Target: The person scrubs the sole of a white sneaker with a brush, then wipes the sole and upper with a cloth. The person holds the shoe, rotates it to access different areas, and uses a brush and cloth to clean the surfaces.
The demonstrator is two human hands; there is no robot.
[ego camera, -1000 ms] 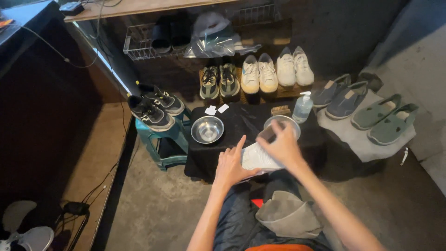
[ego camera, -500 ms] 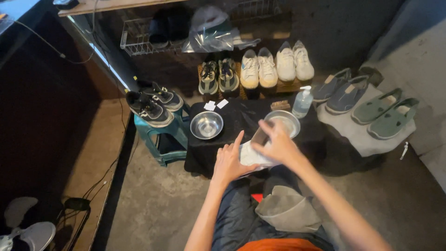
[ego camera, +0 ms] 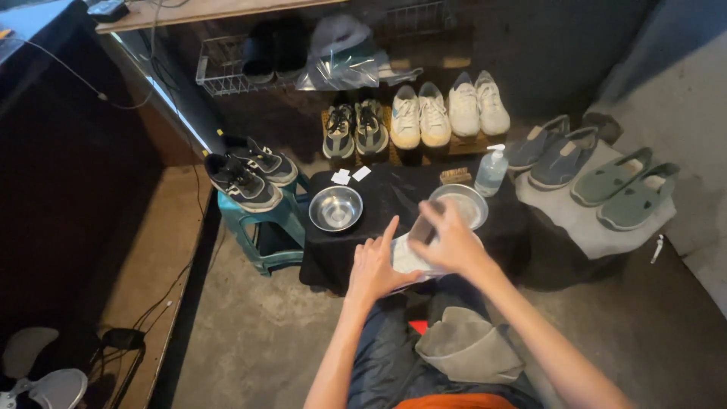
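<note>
White fabric shoe (ego camera: 409,261) lies at the near edge of a black-draped counter (ego camera: 394,198), steadied by the left hand (ego camera: 375,269), fingers spread flat and released. Right hand (ego camera: 450,242) has its fingers clenched around a small dark brush (ego camera: 422,227), pressed to the shoe. Two round steel bowls (ego camera: 335,208) and a clear pump bottle (ego camera: 491,170) stand behind. Grey cloth (ego camera: 469,348) rests on the person's lap.

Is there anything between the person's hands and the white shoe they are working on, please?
Nothing visible does. The left hand rests directly on the white shoe, and the right hand presses a small brush onto it. The two metal bowls stand beyond, apart.
</note>
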